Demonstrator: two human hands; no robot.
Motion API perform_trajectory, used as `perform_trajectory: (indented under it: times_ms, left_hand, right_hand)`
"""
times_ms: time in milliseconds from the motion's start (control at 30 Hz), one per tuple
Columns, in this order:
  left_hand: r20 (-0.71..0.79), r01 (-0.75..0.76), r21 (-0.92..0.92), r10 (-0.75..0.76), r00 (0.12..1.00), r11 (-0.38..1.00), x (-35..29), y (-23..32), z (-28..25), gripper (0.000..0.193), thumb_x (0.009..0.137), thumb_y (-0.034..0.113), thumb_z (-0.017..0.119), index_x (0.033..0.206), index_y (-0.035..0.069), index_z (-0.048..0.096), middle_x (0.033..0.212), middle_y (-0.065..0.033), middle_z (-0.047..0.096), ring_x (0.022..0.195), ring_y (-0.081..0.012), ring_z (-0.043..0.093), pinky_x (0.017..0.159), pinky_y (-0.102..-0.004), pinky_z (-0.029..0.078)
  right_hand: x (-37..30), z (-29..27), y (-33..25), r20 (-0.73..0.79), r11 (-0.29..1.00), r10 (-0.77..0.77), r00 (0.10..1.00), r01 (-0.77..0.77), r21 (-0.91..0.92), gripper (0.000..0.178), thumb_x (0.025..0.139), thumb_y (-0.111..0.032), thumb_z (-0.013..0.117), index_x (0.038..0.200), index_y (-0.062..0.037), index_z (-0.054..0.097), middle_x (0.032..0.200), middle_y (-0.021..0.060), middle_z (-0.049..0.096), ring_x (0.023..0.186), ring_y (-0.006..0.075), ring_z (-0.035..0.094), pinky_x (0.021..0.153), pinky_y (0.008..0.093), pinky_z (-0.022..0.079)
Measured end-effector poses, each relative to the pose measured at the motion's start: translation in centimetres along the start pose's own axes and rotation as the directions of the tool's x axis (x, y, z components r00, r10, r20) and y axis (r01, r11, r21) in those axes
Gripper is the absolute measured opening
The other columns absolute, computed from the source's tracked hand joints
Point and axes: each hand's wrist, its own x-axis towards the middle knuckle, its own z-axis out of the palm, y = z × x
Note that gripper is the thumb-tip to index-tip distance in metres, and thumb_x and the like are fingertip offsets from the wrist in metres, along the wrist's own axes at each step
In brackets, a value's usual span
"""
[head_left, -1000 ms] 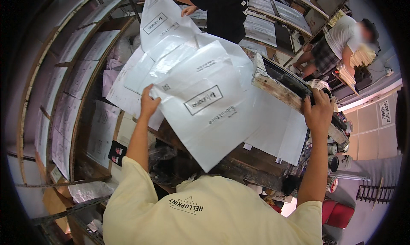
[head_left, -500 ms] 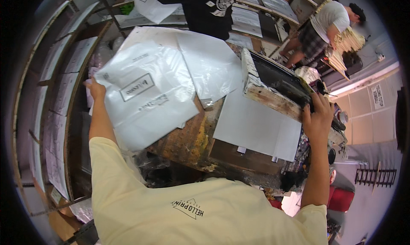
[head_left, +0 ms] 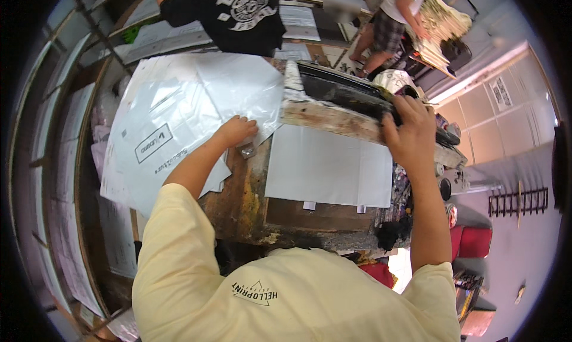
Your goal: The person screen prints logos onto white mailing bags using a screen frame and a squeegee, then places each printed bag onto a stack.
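Note:
My right hand grips the right end of a screen-printing frame, thumb on its near side. The frame has ink-stained pale wooden sides and a dark inside, and is tilted up over the board. Below it lies a flat white plastic bag. At the left, a white plastic bag with black print rests on a pile of glossy bags. My left hand is at the right edge of that pile, over a blank plastic bag, fingers bunched; what they pinch, if anything, is hidden.
The worktable is wooden and paint-stained. A rack with shelves of printed sheets stands at the left. One person in a black shirt is beyond the table; another in plaid shorts stands far right. A red chair is at the right.
My left hand has let go of the printed bag, now lying on the pile at left, and moved right to the pile's edge. My right hand still holds the frame.

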Motion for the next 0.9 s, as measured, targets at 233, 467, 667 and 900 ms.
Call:
perform_trajectory:
  times_ms: [233, 467, 667, 900]
  left_hand:
    - [0.099, -0.109, -0.060, 0.114, 0.988, 0.992, 0.2, -2.6, -2.1, 0.029, 0.071, 0.024, 0.080, 0.098, 0.016, 0.072, 0.100, -0.0031, 0.071, 0.104, -0.0248, 0.066, 0.096, -0.0434, 0.047]
    - [-0.282, -0.173, -0.208, 0.110, 0.953, 0.963, 5.4, 3.3, -11.0, 0.038, 0.078, 0.028, 0.077, 0.109, 0.009, 0.067, 0.102, -0.0080, 0.070, 0.100, -0.0293, 0.068, 0.084, -0.0413, 0.057]
    - [-0.522, -0.035, -0.155, -0.052, 0.852, 0.987, 11.4, 15.9, -15.2, 0.035, 0.086, 0.028, 0.071, 0.116, 0.012, 0.064, 0.104, -0.0083, 0.068, 0.104, -0.0277, 0.066, 0.085, -0.0405, 0.055]
    - [-0.568, -0.021, -0.307, -0.166, 0.806, 0.951, 16.6, 27.0, -14.9, 0.036, 0.087, 0.027, 0.070, 0.118, 0.010, 0.062, 0.103, -0.0095, 0.069, 0.106, -0.0292, 0.066, 0.085, -0.0433, 0.055]
  right_hand:
    - [-0.2, 0.5, 0.4, -0.098, 0.998, -0.008, 0.995, 0.014, 0.054, 0.032, 0.085, -0.038, 0.070, 0.089, -0.0065, 0.067, 0.087, 0.0081, 0.064, 0.092, 0.0292, 0.062, 0.086, 0.0479, 0.042]
    - [2.6, 0.1, 1.5, -0.123, 0.998, -0.009, 0.992, 0.016, 0.057, 0.039, 0.088, -0.043, 0.067, 0.098, -0.0062, 0.074, 0.087, 0.0102, 0.070, 0.092, 0.0302, 0.066, 0.087, 0.0463, 0.044]
    - [2.7, 0.2, 1.7, -0.122, 0.999, -0.023, 0.992, 0.028, 0.041, 0.041, 0.089, -0.045, 0.065, 0.099, -0.0065, 0.076, 0.086, 0.0108, 0.070, 0.091, 0.0306, 0.067, 0.088, 0.0472, 0.044]
    - [2.6, 0.5, 1.9, -0.103, 0.999, -0.018, 0.995, 0.022, 0.038, 0.042, 0.089, -0.046, 0.065, 0.096, -0.0058, 0.075, 0.087, 0.0113, 0.070, 0.091, 0.0314, 0.066, 0.089, 0.0483, 0.044]
